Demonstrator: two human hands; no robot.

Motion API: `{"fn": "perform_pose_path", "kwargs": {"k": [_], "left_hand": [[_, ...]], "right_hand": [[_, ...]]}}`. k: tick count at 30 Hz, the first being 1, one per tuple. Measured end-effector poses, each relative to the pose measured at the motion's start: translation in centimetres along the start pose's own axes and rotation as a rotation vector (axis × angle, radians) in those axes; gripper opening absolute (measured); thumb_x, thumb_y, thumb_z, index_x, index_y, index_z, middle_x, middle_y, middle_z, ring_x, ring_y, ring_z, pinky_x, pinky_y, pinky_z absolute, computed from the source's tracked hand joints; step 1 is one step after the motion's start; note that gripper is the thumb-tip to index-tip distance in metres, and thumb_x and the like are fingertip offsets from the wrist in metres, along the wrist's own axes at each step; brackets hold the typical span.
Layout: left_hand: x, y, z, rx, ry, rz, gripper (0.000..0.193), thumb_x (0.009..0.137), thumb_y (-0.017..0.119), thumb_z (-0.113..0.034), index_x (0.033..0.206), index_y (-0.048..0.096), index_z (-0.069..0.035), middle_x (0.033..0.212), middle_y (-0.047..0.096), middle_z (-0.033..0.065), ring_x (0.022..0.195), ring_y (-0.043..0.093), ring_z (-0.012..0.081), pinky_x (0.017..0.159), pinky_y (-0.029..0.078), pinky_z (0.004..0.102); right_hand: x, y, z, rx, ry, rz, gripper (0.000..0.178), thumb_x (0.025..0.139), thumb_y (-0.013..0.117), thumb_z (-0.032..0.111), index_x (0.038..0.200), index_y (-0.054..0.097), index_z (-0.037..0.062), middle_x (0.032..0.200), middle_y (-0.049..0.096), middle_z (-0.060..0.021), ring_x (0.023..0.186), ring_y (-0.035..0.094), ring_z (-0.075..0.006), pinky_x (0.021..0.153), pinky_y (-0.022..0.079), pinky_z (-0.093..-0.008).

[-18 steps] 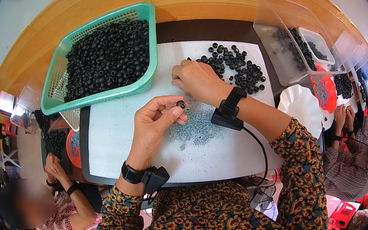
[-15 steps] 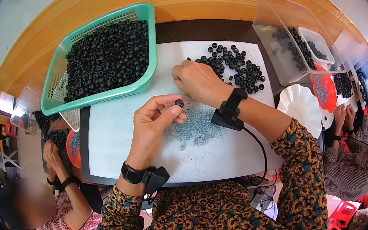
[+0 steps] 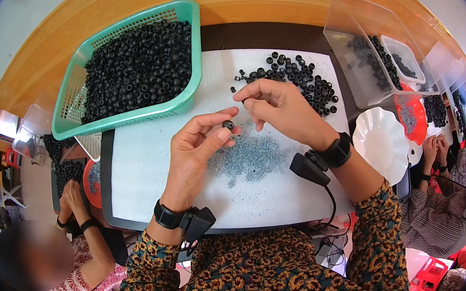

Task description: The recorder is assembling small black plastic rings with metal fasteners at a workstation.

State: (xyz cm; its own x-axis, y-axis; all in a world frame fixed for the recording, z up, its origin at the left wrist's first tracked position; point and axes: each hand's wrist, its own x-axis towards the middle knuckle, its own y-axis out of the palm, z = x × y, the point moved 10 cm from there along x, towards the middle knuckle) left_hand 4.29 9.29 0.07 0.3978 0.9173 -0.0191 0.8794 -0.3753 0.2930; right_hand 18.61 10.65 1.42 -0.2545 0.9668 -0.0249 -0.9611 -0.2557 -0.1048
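Right of the basket (image 3: 195, 68), left hand (image 3: 193, 143) holds a bead (image 3: 228, 124); right hand (image 3: 286, 111) pinches narrow, contents unclear; steady fingers help.

Own hands (image 3: 190, 142) (image 3: 289, 116): two. Green basket (image 3: 195, 65): one. Scalloped dish (image 3: 382, 141): one.

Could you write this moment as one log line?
left hand: pinching black bead | right hand: nearby, hold unclear | pale beads: loose on white mat | green basket: holds dark beads
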Motion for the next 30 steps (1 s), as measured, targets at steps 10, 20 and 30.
{"fn": "perform_pose_path", "kwargs": {"k": [10, 20, 30], "left_hand": [[0.1, 0.4, 0.0, -0.007, 0.025, 0.036, 0.023, 0.092, 0.064, -0.006, 0.114, 0.062, 0.002, 0.123, 0.063, 0.0156, 0.104, 0.065, 0.0211, 0.085, 0.054, 0.0295], [0.1, 0.8, 0.5, -0.035, -0.041, 0.089, 0.022, 0.093, 0.062, -0.007, 0.113, 0.062, 0.002, 0.112, 0.066, 0.0154, 0.103, 0.065, 0.0231, 0.086, 0.054, 0.0316], [0.1, -0.2, 1.1, -0.015, -0.046, 0.041, 0.022, 0.093, 0.062, -0.006, 0.114, 0.062, 0.002, 0.102, 0.067, 0.01, 0.089, 0.065, 0.0154, 0.079, 0.054, 0.0277]], "right_hand": [[-1.6, -0.3, -0.4, 0.122, -0.053, -0.161, 0.021, 0.093, 0.061, 0.011, 0.107, 0.066, -0.0033, 0.086, 0.068, -0.005, 0.075, 0.061, -0.0079, 0.066, 0.05, -0.0219], [-2.3, 0.2, 0.3, 0.073, 0.06, -0.11, 0.02, 0.09, 0.064, 0.014, 0.102, 0.068, -0.0018, 0.084, 0.069, -0.0049, 0.072, 0.061, -0.0071, 0.06, 0.049, -0.0214], [-2.9, 0.4, 1.2, 0.026, -0.14, -0.216, 0.014, 0.089, 0.064, 0.003, 0.101, 0.068, -0.003, 0.085, 0.067, -0.0056, 0.071, 0.062, -0.007, 0.063, 0.051, -0.0214]]}}
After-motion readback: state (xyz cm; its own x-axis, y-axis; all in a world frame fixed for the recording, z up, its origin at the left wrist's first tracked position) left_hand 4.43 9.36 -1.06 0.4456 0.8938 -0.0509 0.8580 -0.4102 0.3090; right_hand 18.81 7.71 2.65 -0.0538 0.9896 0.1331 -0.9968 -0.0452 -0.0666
